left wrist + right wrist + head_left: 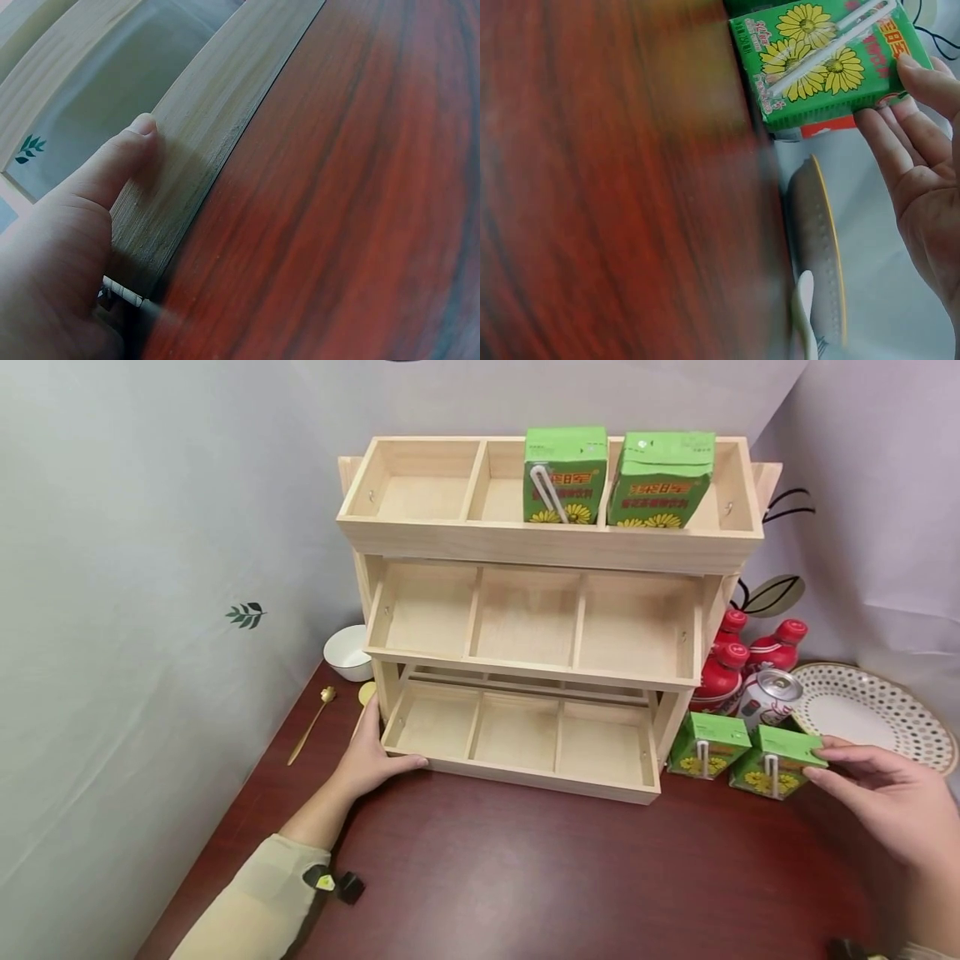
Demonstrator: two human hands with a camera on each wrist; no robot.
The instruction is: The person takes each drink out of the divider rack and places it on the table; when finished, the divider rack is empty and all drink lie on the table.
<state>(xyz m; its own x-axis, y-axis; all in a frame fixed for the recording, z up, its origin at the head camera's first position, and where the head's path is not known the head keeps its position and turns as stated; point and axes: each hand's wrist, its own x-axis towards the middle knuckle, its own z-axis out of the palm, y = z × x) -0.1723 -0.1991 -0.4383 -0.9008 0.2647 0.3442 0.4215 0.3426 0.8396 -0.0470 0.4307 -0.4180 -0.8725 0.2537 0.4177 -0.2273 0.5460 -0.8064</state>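
A three-tier wooden shelf (525, 550) stands on the table. My left hand (372, 758) grips its lower left corner, the thumb lying along the front board (225, 75) of the bottom tray and the other fingers round the side. At the right, my right hand (881, 785) pinches a green drink carton (780, 760) by its right end, thumb on the front face. This carton (817, 64) has yellow flowers and a white straw on it. Another green carton (708, 745) stands just left of it, beside the shelf. Two more cartons, a left one (566, 477) and a right one (660, 481), lean in the top tier.
Behind the lower cartons stand several red-capped bottles (776, 645) and a drink can (768, 697). A dotted plate (862, 710) lies at the far right. Left of the shelf are a white bowl (348, 653) and a gold spoon (311, 727). Reddish-brown tabletop (510, 868) extends in front.
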